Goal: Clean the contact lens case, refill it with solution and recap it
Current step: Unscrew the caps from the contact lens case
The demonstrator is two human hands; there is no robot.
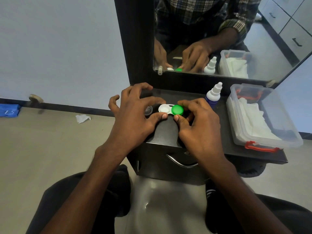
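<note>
Two bare hands meet over a small black dresser top (168, 132), a smooth dark surface with a mirror (219, 39) rising from its back edge. Off its left edge lies open tan floor with a crumpled white tissue (83, 118) and a blue object (9, 112) by the wall.

Near the left edge of the dresser top, a small clear round cap (148, 110) lies flat, partly under the left hand (133, 119). That hand pinches the contact lens case (166, 110) between index finger and thumb at its white well, which stands uncapped; its other fingers arch, spread wide above the surface. The case is white glossy plastic, two round wells joined side by side, lying flat near the middle of the top, toward the back edge.

On the case's right well sits the green cap (177, 110), round and shiny. The right hand (200, 125) grips this cap between curled index finger and thumb.

Just behind the right hand, near the back edge, the solution bottle (213, 95) stands upright: white stepped nozzle, blue label. Beside it, filling the right end of the top, sits a clear plastic box (287, 132) with red latches, holding folded white cloths (253, 119). Bare black surface remains along the front edge between the wrists.
</note>
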